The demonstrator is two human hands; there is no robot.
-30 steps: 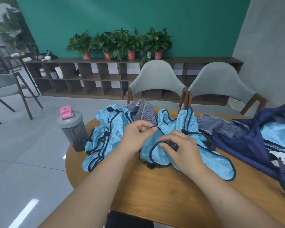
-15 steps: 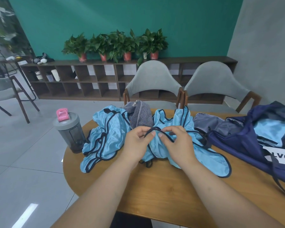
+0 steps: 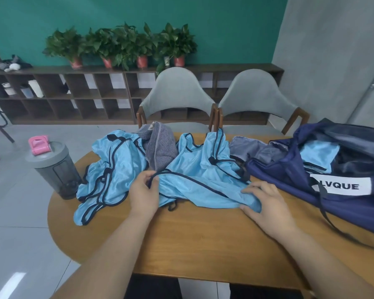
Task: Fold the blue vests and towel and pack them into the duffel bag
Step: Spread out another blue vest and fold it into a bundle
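Left hand point(image 3: 143, 192) pinching dark trim, right hand point(image 3: 266, 205) gripping far edge of blue vest point(image 3: 203, 182) on worktop point(image 3: 203, 238); stretched apart, likely to flatten for folding; duffel bag point(image 3: 324, 169) open at right, ready for packing

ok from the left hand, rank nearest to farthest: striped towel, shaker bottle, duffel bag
1. striped towel, just beyond the left hand.
2. shaker bottle, off to its left at the table's edge.
3. duffel bag, far right, past the right hand.
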